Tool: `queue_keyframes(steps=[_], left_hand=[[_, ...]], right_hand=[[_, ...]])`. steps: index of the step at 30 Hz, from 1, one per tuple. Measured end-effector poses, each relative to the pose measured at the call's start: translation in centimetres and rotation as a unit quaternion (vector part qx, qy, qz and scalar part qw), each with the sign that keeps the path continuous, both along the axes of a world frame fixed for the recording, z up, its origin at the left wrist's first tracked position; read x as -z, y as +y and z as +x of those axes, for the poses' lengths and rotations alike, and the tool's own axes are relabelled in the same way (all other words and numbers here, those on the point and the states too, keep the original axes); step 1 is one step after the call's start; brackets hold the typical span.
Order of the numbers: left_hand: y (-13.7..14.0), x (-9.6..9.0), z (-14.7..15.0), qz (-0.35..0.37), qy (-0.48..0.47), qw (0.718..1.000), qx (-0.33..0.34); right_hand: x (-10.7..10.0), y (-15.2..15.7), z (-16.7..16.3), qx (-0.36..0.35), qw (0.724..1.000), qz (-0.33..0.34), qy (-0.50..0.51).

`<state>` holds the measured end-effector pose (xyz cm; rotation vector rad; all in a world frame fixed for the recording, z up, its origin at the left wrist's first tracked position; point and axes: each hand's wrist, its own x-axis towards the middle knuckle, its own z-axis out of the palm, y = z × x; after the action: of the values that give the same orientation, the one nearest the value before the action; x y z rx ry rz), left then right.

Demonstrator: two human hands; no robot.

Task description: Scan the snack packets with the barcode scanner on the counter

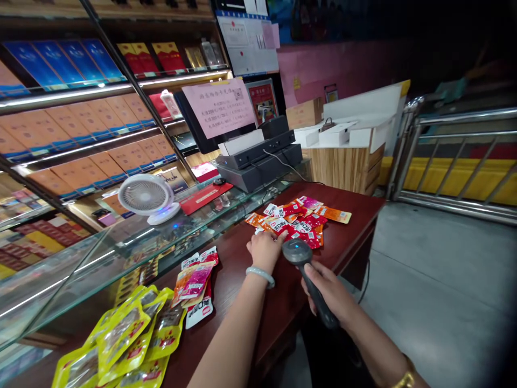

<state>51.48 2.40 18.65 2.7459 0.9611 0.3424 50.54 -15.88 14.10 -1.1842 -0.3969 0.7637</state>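
Note:
My right hand [329, 291] is wrapped around the handle of a dark grey barcode scanner [298, 252], with a small blue light showing on its head. Beside it, my left hand [265, 249] wears a pale bangle and lies at the near edge of a pile of small snack packets [301, 226] in red, orange and pink. Its fingers look curled against the packets, and what they grip, if anything, is hidden. A smaller stack of similar packets [197, 283] lies left of my left forearm. Yellow see-through food pouches [125, 334] are heaped at the lower left.
The brown table [347, 207] adjoins a glass display counter [92, 258] bearing a white fan [146, 195], a red folder [205, 198] and a monitor with a pink notice [220, 110]. Boxed goods fill shelves on the left. A metal railing [460, 161] stands at right.

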Motion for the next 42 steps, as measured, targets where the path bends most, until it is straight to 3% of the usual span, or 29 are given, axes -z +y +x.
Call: queue_keyframes(steps=[5,13,17,24,32,42], left_hand=[[-0.4,0.8,1.8,0.025,0.0,1.0,-0.019],[1.6,0.9,0.0,-0.065,-0.021,0.996,-0.051],[3.3,1.1,-2.2,-0.117,-0.066,0.989,-0.064],[4.8,1.2,-6.0,-0.107,-0.127,0.983,-0.082],[6.0,0.5,-9.7,-0.107,-0.123,0.981,-0.104],[12.0,-2.2,-20.1,0.036,0.015,0.965,-0.259]], right_hand=[[0.1,-1.2,0.7,0.024,1.0,0.005,0.009],[-0.3,-1.4,0.6,0.011,1.0,0.007,0.015],[0.0,-0.9,-0.1,-0.01,1.0,0.005,0.015],[-0.1,1.2,-2.1,-0.074,0.997,0.007,0.012],[-1.1,3.5,-4.4,-0.118,0.993,0.008,0.009],[-0.4,5.9,-5.7,-0.156,0.987,-0.023,-0.039]])
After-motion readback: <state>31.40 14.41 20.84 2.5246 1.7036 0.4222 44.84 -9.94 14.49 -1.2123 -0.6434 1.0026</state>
